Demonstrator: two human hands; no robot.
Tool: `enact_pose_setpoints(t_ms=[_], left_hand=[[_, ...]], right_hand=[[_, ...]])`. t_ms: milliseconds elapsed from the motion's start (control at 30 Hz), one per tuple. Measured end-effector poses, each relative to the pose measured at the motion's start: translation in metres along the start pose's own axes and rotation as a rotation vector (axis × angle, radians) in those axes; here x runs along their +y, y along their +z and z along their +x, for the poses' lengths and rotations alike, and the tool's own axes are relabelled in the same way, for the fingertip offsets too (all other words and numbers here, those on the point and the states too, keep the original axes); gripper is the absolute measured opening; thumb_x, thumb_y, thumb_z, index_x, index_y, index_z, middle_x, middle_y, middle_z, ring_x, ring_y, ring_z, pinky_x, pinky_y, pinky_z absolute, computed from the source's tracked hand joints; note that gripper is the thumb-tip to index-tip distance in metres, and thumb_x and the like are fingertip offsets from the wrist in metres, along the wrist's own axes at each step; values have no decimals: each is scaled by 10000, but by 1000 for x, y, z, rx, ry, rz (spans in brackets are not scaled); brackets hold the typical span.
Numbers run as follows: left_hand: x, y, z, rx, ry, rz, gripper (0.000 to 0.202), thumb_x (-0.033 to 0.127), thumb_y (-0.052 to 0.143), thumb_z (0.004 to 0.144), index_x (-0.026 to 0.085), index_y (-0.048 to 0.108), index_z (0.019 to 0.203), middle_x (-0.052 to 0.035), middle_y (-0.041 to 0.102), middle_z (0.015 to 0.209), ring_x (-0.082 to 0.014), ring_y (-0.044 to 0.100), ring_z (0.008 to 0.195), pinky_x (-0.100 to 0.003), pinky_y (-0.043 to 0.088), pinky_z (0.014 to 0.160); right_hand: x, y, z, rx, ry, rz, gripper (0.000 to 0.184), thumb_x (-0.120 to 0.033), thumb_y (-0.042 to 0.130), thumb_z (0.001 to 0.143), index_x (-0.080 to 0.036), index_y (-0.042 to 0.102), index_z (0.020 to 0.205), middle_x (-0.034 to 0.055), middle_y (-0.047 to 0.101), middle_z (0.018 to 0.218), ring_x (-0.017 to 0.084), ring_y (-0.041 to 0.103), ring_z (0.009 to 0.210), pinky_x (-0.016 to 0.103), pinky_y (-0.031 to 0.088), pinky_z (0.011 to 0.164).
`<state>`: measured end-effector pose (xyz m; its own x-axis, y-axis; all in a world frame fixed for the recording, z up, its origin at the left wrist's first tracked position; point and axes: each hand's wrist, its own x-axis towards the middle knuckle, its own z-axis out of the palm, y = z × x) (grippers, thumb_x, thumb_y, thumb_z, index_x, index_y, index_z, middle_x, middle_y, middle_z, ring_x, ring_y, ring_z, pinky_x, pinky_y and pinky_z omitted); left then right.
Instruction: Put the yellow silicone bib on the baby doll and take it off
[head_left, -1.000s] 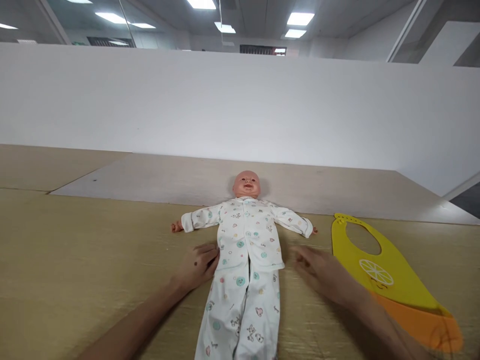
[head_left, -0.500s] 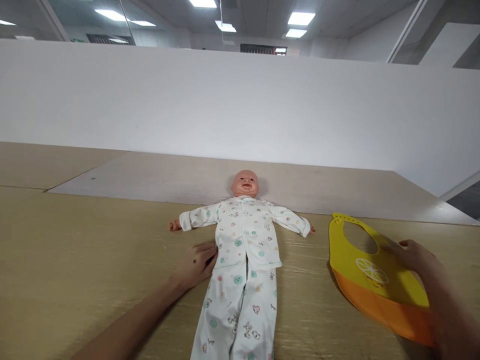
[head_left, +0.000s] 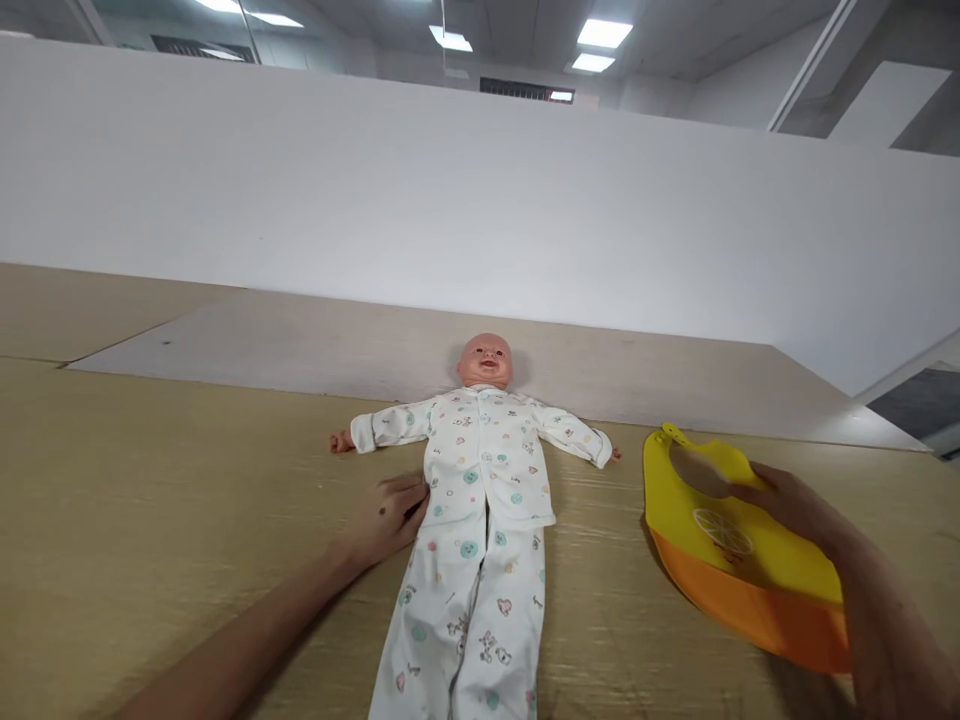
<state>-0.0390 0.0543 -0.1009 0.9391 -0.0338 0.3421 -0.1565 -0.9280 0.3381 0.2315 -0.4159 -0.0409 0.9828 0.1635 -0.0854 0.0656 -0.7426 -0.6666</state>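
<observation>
A baby doll [head_left: 486,460] in white printed pyjamas lies face up with its arms spread, its head pointing away from me. My left hand [head_left: 394,515] is at the doll's waist on the left, fingers bent and pressed to the clothing; their tips are partly hidden. On the right is a yellow bib [head_left: 679,500] with a lemon-slice print and an orange pocket [head_left: 735,600] along its lower edge. My right hand [head_left: 787,505] grips the bib by the right side of its neck opening, fingers over the edge. The bib is tilted, its right side raised.
The wooden tabletop [head_left: 187,500] stretches around the doll, with a paler panel [head_left: 360,345] behind its head. A white partition [head_left: 450,200] rises at the table's back edge, with glass panes above it.
My right hand has moved up and left along the bib, onto its neck edge, and the bib bends there. The view has shifted slightly. My left hand stays by the doll.
</observation>
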Motion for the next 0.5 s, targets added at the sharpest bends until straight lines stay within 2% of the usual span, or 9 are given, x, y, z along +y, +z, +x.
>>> enact_pose_setpoints(t_ms=[100,200,267,400,467,500], left_hand=[[1,-1,0,-22,-30,-6,358,236,353,928,164,516,617,-36,552,616,-129,458,568,-251,334,574],[2,-2,0,-42,-48,-37,359,236,350,926,162,502,610,-33,543,608,-124,442,562,-253,322,574],[2,0,1,-45,-57,-41,366,242,345,926,161,492,601,-27,533,598,-118,432,556,-250,316,573],[-2,1,4,-79,-81,-112,326,218,379,876,160,490,575,-23,536,595,-117,438,571,-244,338,593],[-4,-4,8,-143,-91,-168,264,184,420,804,160,501,554,-12,534,571,-113,447,569,-231,358,593],[-4,-9,9,-174,-96,-185,223,171,435,767,159,522,562,-6,544,569,-110,458,567,-219,365,583]], right_hand=[[-28,-6,-17,-171,35,11,373,-530,659,696,-214,664,894,129,672,964,178,631,738,295,439,667],[-54,-12,-39,-281,-95,54,379,-587,593,764,-256,644,942,101,652,1034,172,617,831,262,457,702],[-67,-17,-55,-299,-156,71,387,-596,608,751,-267,640,952,97,651,1013,180,608,805,254,473,670],[-93,-27,-84,-244,-172,207,442,-572,649,718,-255,623,1026,101,651,818,198,592,605,272,466,493],[-112,-23,-95,-256,-178,391,438,-522,646,742,-257,597,1087,102,653,838,217,613,586,294,483,469],[-122,-19,-100,-308,-201,475,423,-478,657,750,-265,584,1108,105,656,907,228,634,621,310,508,494]])
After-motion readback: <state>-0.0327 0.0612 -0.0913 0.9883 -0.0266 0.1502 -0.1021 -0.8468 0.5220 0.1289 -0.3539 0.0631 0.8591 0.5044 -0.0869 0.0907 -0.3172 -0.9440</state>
